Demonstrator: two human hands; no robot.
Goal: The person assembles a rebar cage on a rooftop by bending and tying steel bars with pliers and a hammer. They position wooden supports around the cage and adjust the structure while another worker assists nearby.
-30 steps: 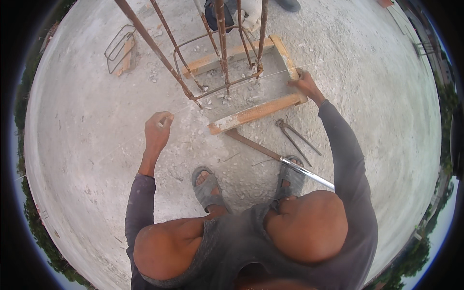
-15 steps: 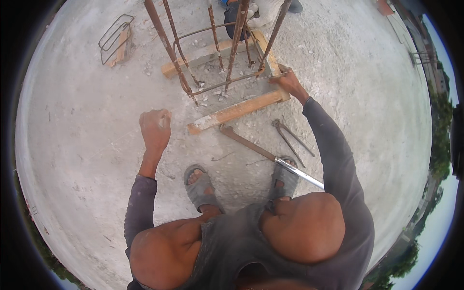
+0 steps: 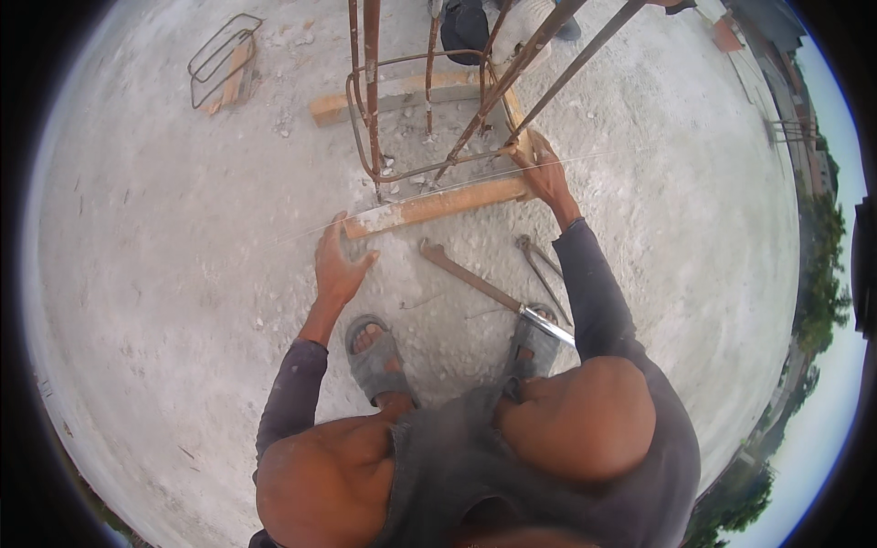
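A timber frame (image 3: pixel 438 205) lies on the concrete around several upright rusty rebars (image 3: pixel 372 91). A bent steel tie (image 3: pixel 402 175) loops round the bars. My left hand (image 3: pixel 338 269) is open at the near board's left end, thumb spread from the fingers, its fingertips at the wood. At the near right corner, my right hand (image 3: pixel 551 178) grips the wood where the near and right boards (image 3: pixel 513 105) meet. A thin pale string (image 3: pixel 603 157) runs across by the near board, past both hands.
Between my sandalled feet and the frame lies a hammer-like tool (image 3: pixel 475 281) with a shiny handle end. Pincers (image 3: pixel 541 265) are beside it on the right. Bent wire ties (image 3: pixel 219 59) and a wood scrap (image 3: pixel 239 78) lie far left. Another person's foot (image 3: pixel 566 29) shows beyond the rebars.
My left hand has moved right to the near board's end and opened from a closed shape. My right hand has shifted onto the frame's corner. The near board appears moved closer to the rebars.
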